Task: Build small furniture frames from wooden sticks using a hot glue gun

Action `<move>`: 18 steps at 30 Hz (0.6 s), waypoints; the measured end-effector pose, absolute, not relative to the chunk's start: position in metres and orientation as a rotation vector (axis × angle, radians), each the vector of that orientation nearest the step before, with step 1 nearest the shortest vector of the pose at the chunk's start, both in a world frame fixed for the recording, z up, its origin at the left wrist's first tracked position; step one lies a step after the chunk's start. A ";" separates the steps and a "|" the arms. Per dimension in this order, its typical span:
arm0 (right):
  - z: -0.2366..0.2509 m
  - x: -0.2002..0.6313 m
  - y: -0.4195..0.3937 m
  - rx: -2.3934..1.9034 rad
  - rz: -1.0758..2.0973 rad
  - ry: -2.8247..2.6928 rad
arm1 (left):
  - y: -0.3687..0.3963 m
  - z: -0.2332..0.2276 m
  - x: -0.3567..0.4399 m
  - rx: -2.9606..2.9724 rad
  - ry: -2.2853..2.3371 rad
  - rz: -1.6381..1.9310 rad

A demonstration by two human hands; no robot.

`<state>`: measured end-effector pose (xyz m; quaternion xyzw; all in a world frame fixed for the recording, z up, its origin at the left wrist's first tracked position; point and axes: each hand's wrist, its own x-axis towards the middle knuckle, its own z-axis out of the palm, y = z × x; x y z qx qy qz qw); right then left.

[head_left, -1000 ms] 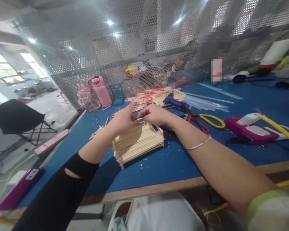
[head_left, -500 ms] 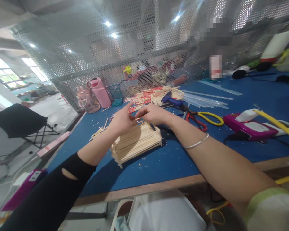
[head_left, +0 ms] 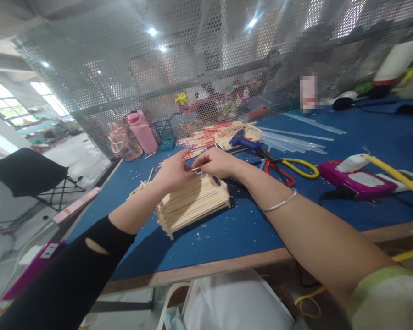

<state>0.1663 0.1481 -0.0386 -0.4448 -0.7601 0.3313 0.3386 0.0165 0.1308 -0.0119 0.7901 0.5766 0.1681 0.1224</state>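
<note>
A small frame (head_left: 197, 204) built of pale wooden sticks, with a slatted top, rests on the blue table. Over its far edge, my left hand (head_left: 175, 173) and my right hand (head_left: 217, 162) meet with fingertips pinched together. Between them shows a bit of a thin wooden stick (head_left: 194, 169), held at both ends; most of it is hidden by the fingers. Loose sticks (head_left: 142, 185) lie left of the frame. Behind my hands is a pile of red-tipped sticks (head_left: 206, 137) and a second small stick frame (head_left: 223, 141).
A blue glue gun (head_left: 244, 141) and scissors with red and yellow handles (head_left: 301, 167) lie to the right, near clear glue sticks (head_left: 292, 143). Farther right is a purple power strip (head_left: 354, 181). Pink bottles (head_left: 142, 133) stand at the back left, before a perforated metal screen (head_left: 124, 87).
Almost nothing differs. My hands stay together over the frame's far edge with the stick between them; the whole view has shifted slightly.
</note>
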 end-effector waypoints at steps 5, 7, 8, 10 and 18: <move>-0.039 0.167 0.150 -1.148 0.842 -1.958 | 0.133 -0.012 0.016 2.355 1.677 0.494; -0.041 0.168 0.154 -1.046 0.791 -1.922 | 0.133 -0.011 0.015 2.402 1.650 0.480; -0.042 0.169 0.156 -0.992 0.758 -1.896 | 0.134 -0.011 0.015 2.421 1.647 0.468; -0.046 0.169 0.161 -0.933 0.706 -1.830 | 0.134 -0.009 0.016 2.441 1.666 0.425; -0.050 0.169 0.162 -0.998 0.622 -1.707 | 0.139 -0.005 0.015 2.372 1.692 0.285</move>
